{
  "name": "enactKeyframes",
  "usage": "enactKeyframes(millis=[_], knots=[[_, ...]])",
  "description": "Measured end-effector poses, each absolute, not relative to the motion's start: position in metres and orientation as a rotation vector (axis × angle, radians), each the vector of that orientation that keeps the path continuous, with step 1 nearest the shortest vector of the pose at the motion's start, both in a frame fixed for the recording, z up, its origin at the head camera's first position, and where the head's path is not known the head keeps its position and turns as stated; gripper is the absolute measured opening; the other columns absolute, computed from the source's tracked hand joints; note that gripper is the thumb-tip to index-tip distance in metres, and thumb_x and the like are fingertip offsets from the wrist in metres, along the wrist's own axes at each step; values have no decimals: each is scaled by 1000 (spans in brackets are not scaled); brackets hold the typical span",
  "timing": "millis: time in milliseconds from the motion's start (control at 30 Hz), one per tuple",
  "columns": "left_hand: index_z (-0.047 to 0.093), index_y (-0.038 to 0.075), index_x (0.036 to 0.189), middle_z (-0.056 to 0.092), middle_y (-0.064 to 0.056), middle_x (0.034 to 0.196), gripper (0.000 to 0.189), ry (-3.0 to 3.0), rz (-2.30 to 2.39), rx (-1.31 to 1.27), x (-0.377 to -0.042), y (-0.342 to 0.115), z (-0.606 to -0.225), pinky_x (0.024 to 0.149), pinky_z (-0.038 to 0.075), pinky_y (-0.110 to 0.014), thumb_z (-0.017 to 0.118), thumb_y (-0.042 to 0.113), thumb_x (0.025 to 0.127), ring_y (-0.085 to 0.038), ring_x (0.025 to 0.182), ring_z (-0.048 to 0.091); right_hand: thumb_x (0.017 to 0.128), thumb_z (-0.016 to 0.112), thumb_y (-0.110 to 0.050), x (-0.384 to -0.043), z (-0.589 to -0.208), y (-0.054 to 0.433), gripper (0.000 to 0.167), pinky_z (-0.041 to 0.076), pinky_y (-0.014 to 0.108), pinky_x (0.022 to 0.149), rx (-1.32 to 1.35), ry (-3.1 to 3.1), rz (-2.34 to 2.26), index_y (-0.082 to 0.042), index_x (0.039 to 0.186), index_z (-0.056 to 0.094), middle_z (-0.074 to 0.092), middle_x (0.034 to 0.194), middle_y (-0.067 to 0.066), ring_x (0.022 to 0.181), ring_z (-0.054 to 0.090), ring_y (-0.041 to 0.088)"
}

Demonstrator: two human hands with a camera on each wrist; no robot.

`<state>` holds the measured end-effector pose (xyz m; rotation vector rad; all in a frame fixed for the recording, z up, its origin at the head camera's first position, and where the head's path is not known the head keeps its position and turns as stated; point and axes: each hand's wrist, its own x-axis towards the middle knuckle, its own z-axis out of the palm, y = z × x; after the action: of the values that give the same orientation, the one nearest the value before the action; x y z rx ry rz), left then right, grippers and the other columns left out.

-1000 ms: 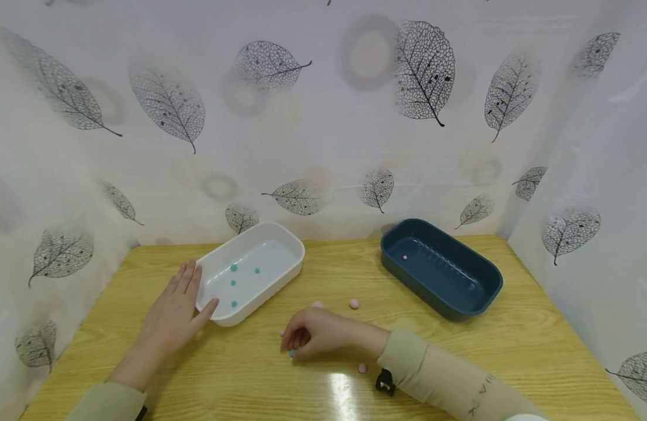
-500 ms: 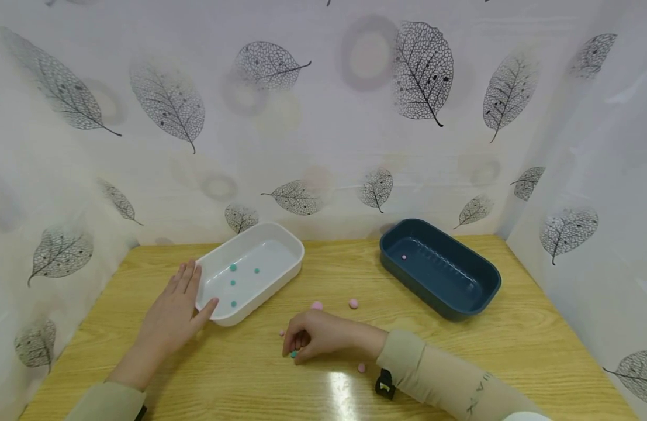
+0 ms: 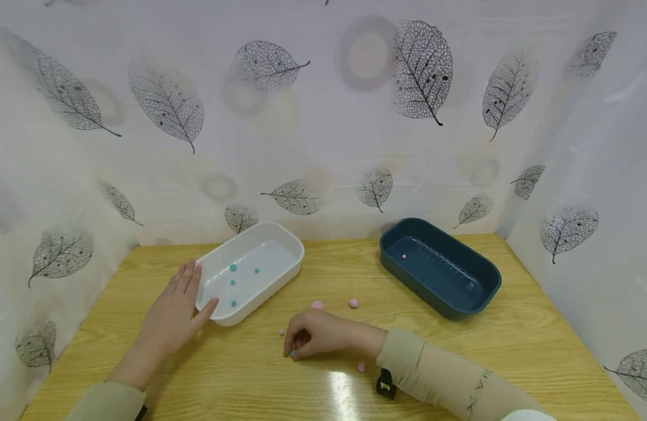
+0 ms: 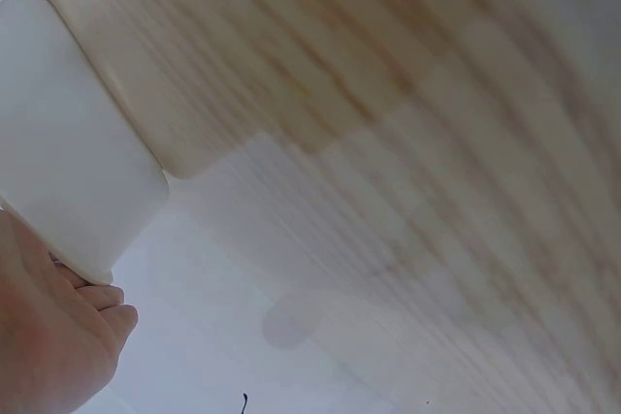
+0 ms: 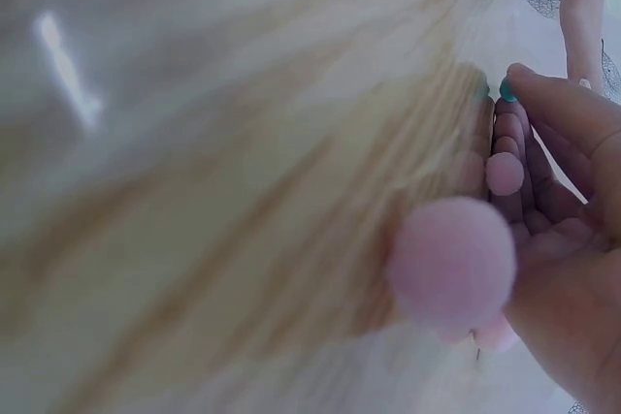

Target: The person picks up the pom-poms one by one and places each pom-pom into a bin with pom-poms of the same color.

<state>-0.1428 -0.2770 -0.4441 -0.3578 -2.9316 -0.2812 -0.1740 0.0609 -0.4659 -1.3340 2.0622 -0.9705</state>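
My right hand (image 3: 323,333) is low over the table, with thumb and fingertips pinching a small teal pom-pom (image 3: 293,354). In the right wrist view the teal pom-pom (image 5: 507,90) sits at the thumb tip, and a large pink pom-pom (image 5: 452,264) is close to the camera. My left hand (image 3: 170,316) rests on the near left end of a white tray (image 3: 274,286), fingers straight and thumb on its rim. Inside that tray lie several teal pom-poms (image 3: 233,267). The left wrist view shows this hand (image 4: 58,336) against the white tray (image 4: 78,133).
A dark blue tray (image 3: 460,304) stands at the back right with one pink pom-pom (image 3: 404,256) in it. Several pink pom-poms (image 3: 353,303) lie on the wooden table (image 3: 223,380) around my right hand. A leaf-patterned curtain (image 3: 323,134) borders the back and sides.
The right hand's fingertips have drawn in on the teal pom-pom, which shows less between them than half a second ago. The left hand and both trays stay put.
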Motion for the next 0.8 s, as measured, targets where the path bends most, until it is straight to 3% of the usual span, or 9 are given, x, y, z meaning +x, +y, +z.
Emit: enactKeyframes(millis=[367,533,600,800], knots=[[29,-16,159,28,-37,167,88,-2923,-274,-358,-143,-278,-446,126,31,-63,59,46,105,-55,155,31,96,76,-3,-172,-460,60,10,56,13,79,-1124,2076,-1047,-9,102,81,77,98,-2,81,60,-9],[29,-17,159,28,-38,167,88,-2932,-263,-361,-144,-278,-447,126,31,-63,57,47,106,-55,155,30,98,75,-3,-175,-451,57,9,53,15,57,-1023,2066,-1112,-7,104,80,76,92,-2,66,59,-1],[29,-17,159,28,-38,167,88,-2930,-260,-363,-144,-278,-446,126,32,-63,57,47,106,-55,155,31,99,74,-5,-177,-448,56,8,52,16,56,-1004,2073,-1131,-8,104,80,76,90,-2,65,59,0],[30,-17,159,29,-38,167,87,-2925,-267,-357,-143,-277,-445,125,33,-64,57,47,106,-56,154,31,99,75,-7,-185,-439,50,8,56,13,80,-1072,2140,-1140,-8,105,80,79,100,3,82,62,-7]])
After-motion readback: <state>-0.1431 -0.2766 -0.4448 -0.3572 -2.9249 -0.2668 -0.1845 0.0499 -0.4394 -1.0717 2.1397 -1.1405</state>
